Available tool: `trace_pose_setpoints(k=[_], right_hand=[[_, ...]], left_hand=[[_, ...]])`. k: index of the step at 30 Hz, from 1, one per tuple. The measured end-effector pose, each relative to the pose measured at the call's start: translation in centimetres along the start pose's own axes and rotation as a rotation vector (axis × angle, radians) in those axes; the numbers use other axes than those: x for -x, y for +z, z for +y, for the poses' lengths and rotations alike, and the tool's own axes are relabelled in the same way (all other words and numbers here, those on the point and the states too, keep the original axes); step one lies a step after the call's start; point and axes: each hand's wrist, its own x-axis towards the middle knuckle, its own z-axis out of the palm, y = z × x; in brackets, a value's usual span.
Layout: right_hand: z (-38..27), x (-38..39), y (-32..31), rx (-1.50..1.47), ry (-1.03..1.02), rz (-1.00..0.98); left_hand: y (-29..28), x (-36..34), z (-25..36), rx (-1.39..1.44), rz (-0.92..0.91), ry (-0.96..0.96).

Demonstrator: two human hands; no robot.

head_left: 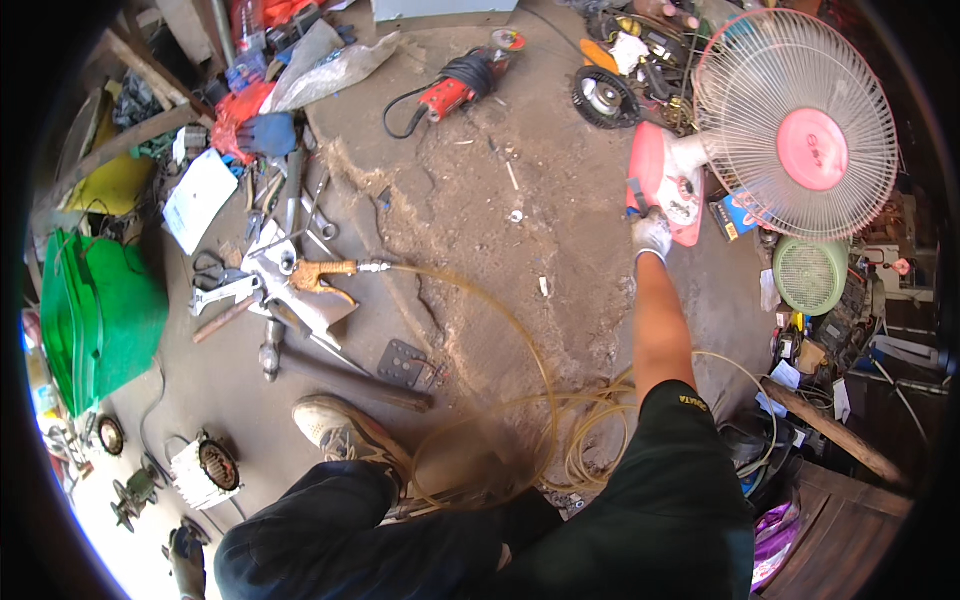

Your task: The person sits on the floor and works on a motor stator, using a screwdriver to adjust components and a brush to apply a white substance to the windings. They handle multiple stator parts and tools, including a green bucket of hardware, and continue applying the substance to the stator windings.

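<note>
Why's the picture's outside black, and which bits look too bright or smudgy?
In the head view, the fisheye lens leaves a dark rim; glare whitens the lower left, below the green container; a brown patch right of the shoe looks smudged.

Smooth pink plastic fan base [648, 155], metal-wire fan grille [765, 125], rough matt floor [480, 215], green plastic container [128, 310], wooden pole [838, 437]

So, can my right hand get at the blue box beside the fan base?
Probably yes: your gloved right hand is at the pink fan base, just left of the blue box, whose left side looks uncovered. The fan head overlaps its right side, and the hand seems to hold a small tool.
</note>
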Motion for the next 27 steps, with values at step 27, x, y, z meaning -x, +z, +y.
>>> trace_pose_setpoints(k=[27], right_hand=[[-25.7,36.7,-9.5,-0.803,-0.773,-0.756]], left_hand=[[-3.2,7.6,-10.8,-0.104,0.263,-0.095]])
